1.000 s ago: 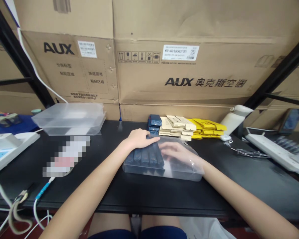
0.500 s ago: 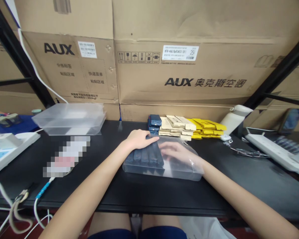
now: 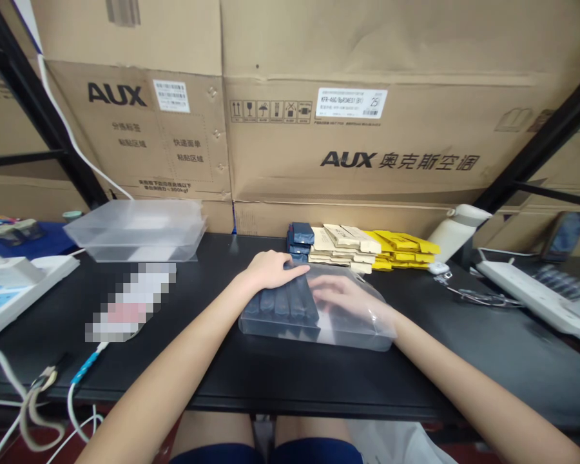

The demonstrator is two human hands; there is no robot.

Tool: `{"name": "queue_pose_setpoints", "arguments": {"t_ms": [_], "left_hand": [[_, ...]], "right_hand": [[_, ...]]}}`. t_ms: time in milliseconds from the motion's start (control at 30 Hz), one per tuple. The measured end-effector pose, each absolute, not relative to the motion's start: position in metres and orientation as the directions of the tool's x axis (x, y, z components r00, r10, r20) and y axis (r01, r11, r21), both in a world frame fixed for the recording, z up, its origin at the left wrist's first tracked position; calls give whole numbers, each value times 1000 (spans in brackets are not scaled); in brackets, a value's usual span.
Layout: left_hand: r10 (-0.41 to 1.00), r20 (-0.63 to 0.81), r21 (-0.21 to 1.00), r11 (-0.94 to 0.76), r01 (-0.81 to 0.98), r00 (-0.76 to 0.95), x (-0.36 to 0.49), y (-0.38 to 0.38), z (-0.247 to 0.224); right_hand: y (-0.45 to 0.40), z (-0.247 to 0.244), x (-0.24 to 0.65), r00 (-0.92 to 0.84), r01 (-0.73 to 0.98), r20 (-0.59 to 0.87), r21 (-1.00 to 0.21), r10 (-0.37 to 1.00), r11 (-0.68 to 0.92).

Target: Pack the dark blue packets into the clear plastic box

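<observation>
I have the left hand (image 3: 270, 270) lying flat and open on the rim of a clear plastic tray (image 3: 362, 328) at centre frame, gripping nothing. The right hand (image 3: 341, 298) sits inside it, blurred through the cloudy wall (I cannot tell its grip). Dark blue flat packs (image 3: 283, 303) line the tray's left half. Behind it lie stacked cream and yellow packs (image 3: 367, 248); a second clear tray (image 3: 135, 229) sits upper left on the black table (image 3: 270, 374).

Big cardboard boxes (image 3: 348, 122) printed AUX are stacked like a wall behind the black counter (image 3: 270, 380). Black metal shelf posts (image 3: 24, 96) slant at both sides. Light seems to come from above, though no lamp shows.
</observation>
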State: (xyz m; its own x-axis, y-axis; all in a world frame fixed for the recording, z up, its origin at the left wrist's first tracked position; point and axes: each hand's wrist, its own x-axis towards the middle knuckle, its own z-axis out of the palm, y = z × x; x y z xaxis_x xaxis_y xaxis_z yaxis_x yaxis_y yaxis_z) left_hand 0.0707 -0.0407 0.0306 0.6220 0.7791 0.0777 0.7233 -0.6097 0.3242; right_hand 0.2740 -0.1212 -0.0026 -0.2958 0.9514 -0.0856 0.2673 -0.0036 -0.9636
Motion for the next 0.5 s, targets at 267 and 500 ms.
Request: {"name": "queue_pose_setpoints", "arguments": {"t_ms": [267,500], "left_hand": [[778,78,318,-612,724,623,71,-40,29],[774,73,316,-616,721,629,70,-42,31]], "right_hand": [[-119,-7,276,-287,272,-87,-962,954,-6],[-118,-8,276,-294,277,-83,-961,952,2]]}}
